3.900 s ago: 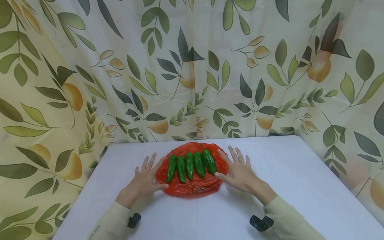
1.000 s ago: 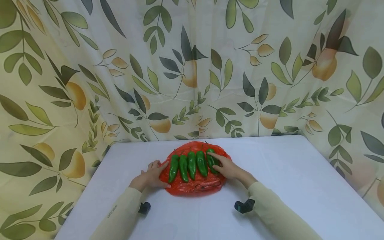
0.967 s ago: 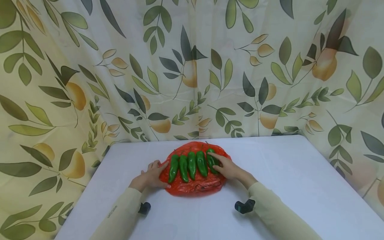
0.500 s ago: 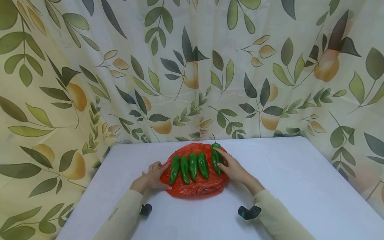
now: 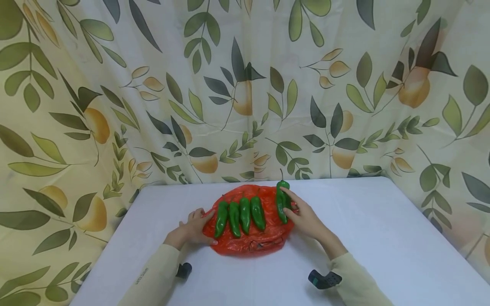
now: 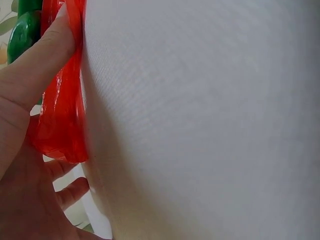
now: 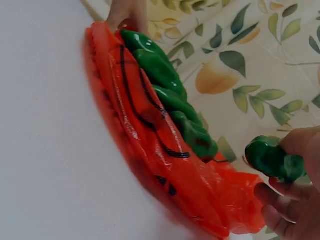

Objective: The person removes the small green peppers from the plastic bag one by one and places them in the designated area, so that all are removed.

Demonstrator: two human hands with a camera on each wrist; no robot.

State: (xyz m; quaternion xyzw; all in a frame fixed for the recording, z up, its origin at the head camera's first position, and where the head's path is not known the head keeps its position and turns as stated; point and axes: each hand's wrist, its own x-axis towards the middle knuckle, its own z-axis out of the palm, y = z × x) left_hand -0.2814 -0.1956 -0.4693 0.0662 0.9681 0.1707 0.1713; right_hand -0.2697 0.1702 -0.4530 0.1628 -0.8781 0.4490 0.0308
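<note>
Pinched between the thumb and fingers of my right hand (image 5: 306,216) is a long green chili pepper (image 5: 282,197). Its stem points up and away, and it stands over the right edge of a red plastic bag (image 5: 268,242). The right wrist view shows this pepper (image 7: 262,156) apart from the others. Several more green chili peppers (image 5: 245,214) lie side by side on the bag, stems toward the back. My left hand (image 5: 193,229) rests against the bag's left edge. Its thumb (image 6: 42,60) lies along the red plastic, with other fingers behind the bag in the left wrist view.
The bag lies on a white-covered table (image 5: 363,225), toward its back edge. Behind and to the sides hangs a curtain (image 5: 245,85) printed with leaves and fruit. Black devices (image 5: 324,279) are strapped at both wrists. Dark cord lines (image 7: 132,100) show along the bag's near side.
My right hand took hold of the rightmost chili pepper and moved it right and back, leaving a gap beside the others. Earlier both hands were spread at the bag's sides; my left stays at its edge.
</note>
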